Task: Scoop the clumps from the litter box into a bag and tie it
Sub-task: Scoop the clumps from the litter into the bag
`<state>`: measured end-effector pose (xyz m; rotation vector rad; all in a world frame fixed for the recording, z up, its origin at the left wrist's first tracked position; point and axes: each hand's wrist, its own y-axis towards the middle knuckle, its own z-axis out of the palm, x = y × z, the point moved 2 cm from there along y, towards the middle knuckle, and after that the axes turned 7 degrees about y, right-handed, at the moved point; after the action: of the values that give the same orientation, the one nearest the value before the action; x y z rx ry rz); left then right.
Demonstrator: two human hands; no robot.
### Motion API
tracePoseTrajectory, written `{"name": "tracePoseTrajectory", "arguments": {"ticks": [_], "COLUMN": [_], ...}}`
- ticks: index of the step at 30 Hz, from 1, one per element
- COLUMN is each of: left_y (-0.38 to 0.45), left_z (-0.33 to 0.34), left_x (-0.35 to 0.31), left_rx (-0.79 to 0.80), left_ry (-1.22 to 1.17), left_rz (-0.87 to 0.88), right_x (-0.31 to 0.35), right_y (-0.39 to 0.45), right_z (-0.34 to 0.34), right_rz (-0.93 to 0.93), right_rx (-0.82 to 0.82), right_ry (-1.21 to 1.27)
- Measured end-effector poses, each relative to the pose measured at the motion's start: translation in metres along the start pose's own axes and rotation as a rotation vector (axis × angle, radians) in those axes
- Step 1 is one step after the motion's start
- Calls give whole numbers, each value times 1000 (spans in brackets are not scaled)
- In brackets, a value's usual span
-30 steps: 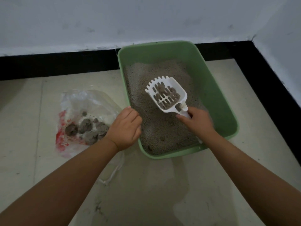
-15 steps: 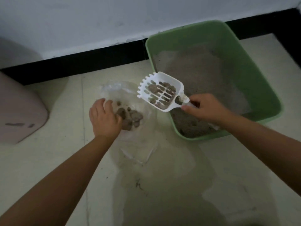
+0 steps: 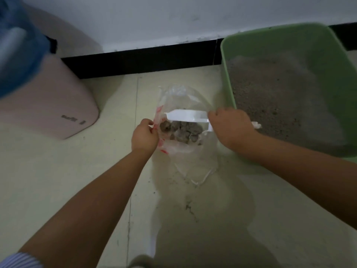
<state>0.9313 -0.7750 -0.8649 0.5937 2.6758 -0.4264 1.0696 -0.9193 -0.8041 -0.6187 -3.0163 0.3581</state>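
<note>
Our left hand (image 3: 144,137) pinches the bag (image 3: 178,120) mouth open on the floor beside the litter box (image 3: 229,74); our right hand (image 3: 230,125) grips the scoop (image 3: 186,116), tipped over it. We should shake gently so the clumps (image 3: 181,130) fall inside.

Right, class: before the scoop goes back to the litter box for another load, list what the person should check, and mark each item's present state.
1. Left hand grips the bag edge, mouth open: ok.
2. Right hand grips the scoop handle: ok.
3. Scoop tipped over the bag mouth: ok.
4. Scoop fully emptied: cannot tell.
5. Clumps lie inside the bag: ok.
6. More clumps left in the litter box: cannot tell.
</note>
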Motion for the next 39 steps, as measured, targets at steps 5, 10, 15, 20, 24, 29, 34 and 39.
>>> {"name": "tracePoseTrajectory", "arguments": {"ticks": [5, 10, 15, 20, 24, 29, 34, 39], "left_y": [-1, -1, -7, -16, -13, 5, 11, 13], "left_z": [2, 2, 19, 48, 67, 81, 86, 92], "left_x": [2, -14, -58, -124, -163, -171, -177, -178], "left_rx": [7, -127, -201, -239, -241, -147, -190, -182], "left_ry": [41, 170, 121, 3, -24, 69, 77, 105], "left_rz": [36, 273, 651, 942, 1057, 1127, 1245, 1258], "right_x": [-17, -51, -117, -176, -204, -208, -209, -190], "right_y": [-8, -24, -61, -108, -123, -108, -78, -41], "right_z": [-7, -12, -4, 13, 26, 39, 49, 69], "right_rz": [32, 163, 473, 800, 868, 776, 635, 611], "right_rx": [-166, -180, -233, -136, 45, 184, 177, 129], "right_ry": [82, 410, 637, 586, 438, 433, 466, 639]}}
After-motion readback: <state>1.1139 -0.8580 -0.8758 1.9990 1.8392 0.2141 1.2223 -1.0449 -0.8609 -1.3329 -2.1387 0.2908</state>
